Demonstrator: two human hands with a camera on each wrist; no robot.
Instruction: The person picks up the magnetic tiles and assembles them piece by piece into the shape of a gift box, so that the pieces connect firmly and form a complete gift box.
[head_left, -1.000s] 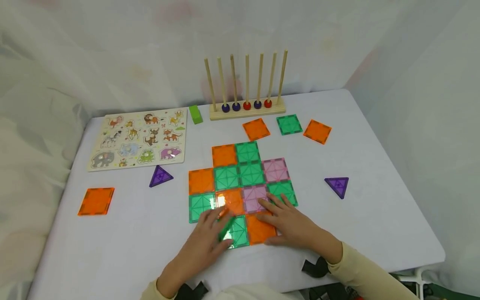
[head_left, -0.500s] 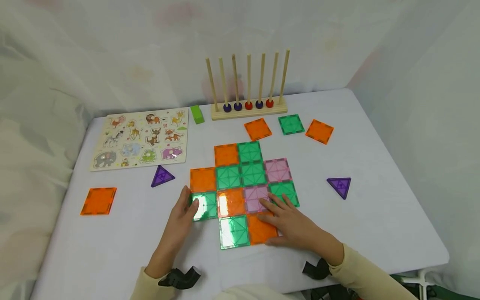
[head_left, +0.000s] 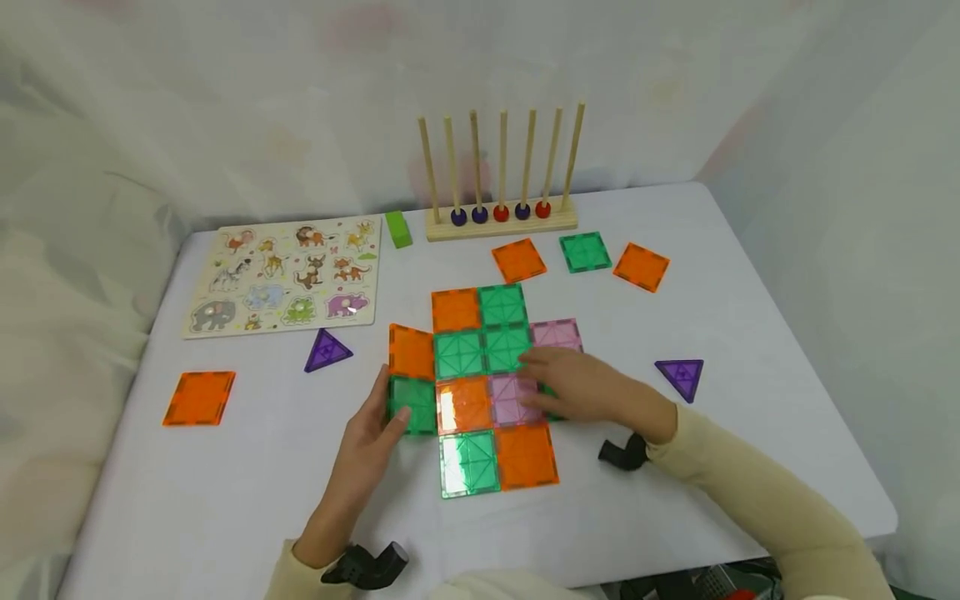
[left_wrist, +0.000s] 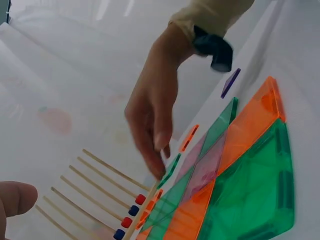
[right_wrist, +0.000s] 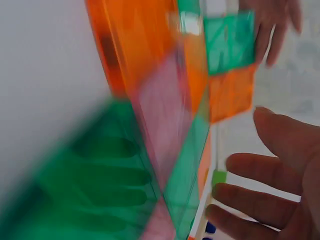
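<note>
A flat group of square magnetic tiles lies joined in the middle of the head view. At its left side, a green tile [head_left: 412, 406] and an orange tile [head_left: 411, 352] are tilted up together. My left hand [head_left: 367, 433] is at the green tile's outer edge, its fingers extended along that edge in the right wrist view and its thumb [left_wrist: 17, 200] raised away from the tile in the left wrist view. Over the group's right side is my right hand [head_left: 577, 385], fingers fairly straight and spread, partly covering a pink tile [head_left: 556, 332] and a second green tile.
Loose square tiles, including an orange one [head_left: 519, 261], lie behind the group. Purple triangles [head_left: 327, 350] lie to either side. An animal puzzle board [head_left: 285, 277], a green block [head_left: 398, 229] and a wooden peg rack [head_left: 502, 221] stand along the back. Another orange tile [head_left: 199, 398] lies far left.
My left hand moved from the near middle to the group's left edge, where the green and orange tiles have swung up. My right hand lifted off the near orange tile and moved farther back.
</note>
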